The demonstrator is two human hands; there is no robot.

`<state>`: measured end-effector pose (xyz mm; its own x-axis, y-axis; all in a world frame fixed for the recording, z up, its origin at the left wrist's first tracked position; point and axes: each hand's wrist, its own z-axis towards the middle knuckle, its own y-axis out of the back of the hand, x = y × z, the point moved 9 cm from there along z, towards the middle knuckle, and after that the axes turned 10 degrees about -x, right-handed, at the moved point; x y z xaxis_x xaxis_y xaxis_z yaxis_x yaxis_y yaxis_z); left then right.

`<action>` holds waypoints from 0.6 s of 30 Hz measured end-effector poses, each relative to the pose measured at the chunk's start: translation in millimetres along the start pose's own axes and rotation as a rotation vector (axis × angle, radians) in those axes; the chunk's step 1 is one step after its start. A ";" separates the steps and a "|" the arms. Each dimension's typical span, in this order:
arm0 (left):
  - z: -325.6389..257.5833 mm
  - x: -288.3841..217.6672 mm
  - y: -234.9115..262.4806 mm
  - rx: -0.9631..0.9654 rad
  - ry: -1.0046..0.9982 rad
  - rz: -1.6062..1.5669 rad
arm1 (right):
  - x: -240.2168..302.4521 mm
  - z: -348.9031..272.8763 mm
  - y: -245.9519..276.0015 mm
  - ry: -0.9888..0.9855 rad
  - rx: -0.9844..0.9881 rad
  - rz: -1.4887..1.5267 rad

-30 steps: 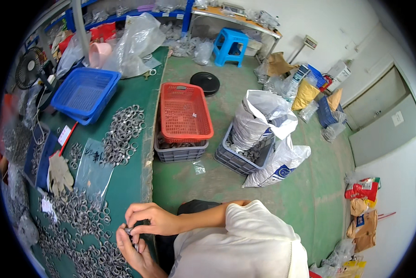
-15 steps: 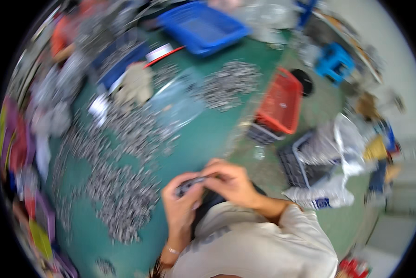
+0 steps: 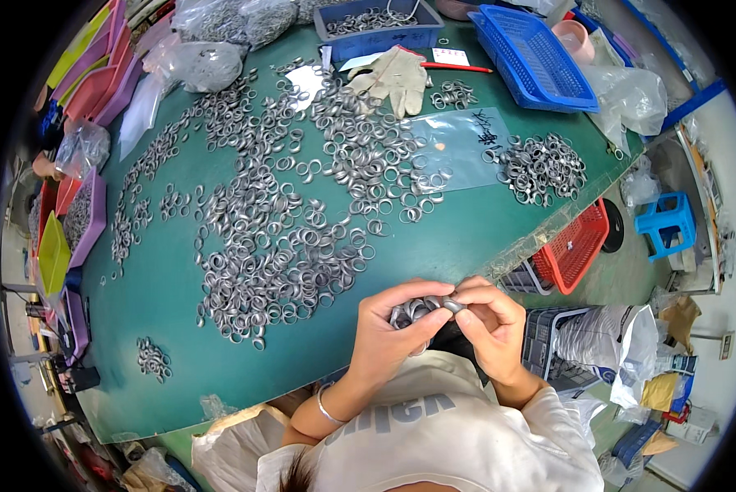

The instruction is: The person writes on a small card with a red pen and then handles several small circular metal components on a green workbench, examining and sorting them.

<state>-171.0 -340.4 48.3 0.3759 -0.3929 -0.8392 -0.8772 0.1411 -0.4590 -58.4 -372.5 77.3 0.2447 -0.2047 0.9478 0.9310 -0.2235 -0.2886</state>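
Note:
My left hand (image 3: 390, 328) is curled around several grey metal rings (image 3: 417, 310) just off the table's near edge. Between the thumb and fingers of my right hand (image 3: 493, 330) is one ring (image 3: 452, 305), held against those in the left. The fingertips of both hands almost meet. Beyond them, a broad spread of loose rings (image 3: 282, 271) covers much of the green table (image 3: 409, 254). A separate pile of rings (image 3: 542, 170) lies by the right edge, and a small cluster (image 3: 153, 361) sits at the near left.
A cloth glove (image 3: 391, 80), a clear plastic bag (image 3: 458, 152) and a red pen (image 3: 458, 67) lie across the far side. Behind stand a blue bin (image 3: 376, 34) of rings and a blue basket (image 3: 540, 74). A red basket (image 3: 577, 246) is beside the table's right edge.
The view has turned, so the table appears shifted and the earlier blur is gone. Both hands stay together; the rings in the left hand now show plainly.

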 end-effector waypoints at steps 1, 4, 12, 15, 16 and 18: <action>-0.7 0.2 1.1 0.001 0.000 -0.005 | -0.2 -0.3 -1.0 0.001 0.004 -0.008; -2.3 0.1 3.0 0.013 0.012 -0.020 | 0.1 -1.0 -3.4 0.008 0.007 -0.024; -3.8 5.5 -1.0 0.173 0.196 -0.159 | 21.4 -4.6 -7.7 0.279 -0.063 -0.288; -5.2 2.2 -6.0 0.210 0.223 -0.194 | 27.6 -9.1 -9.1 0.393 -0.063 -0.345; -5.6 2.2 -6.3 0.216 0.228 -0.203 | 29.1 -9.5 -9.9 0.410 -0.056 -0.367; -6.2 2.7 -6.9 0.231 0.239 -0.219 | 32.1 -9.8 -11.1 0.445 -0.045 -0.411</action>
<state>-165.8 -348.0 51.1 0.4430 -0.6328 -0.6350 -0.6835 0.2200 -0.6960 -63.6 -386.0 109.6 -0.2786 -0.4697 0.8377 0.9105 -0.4067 0.0748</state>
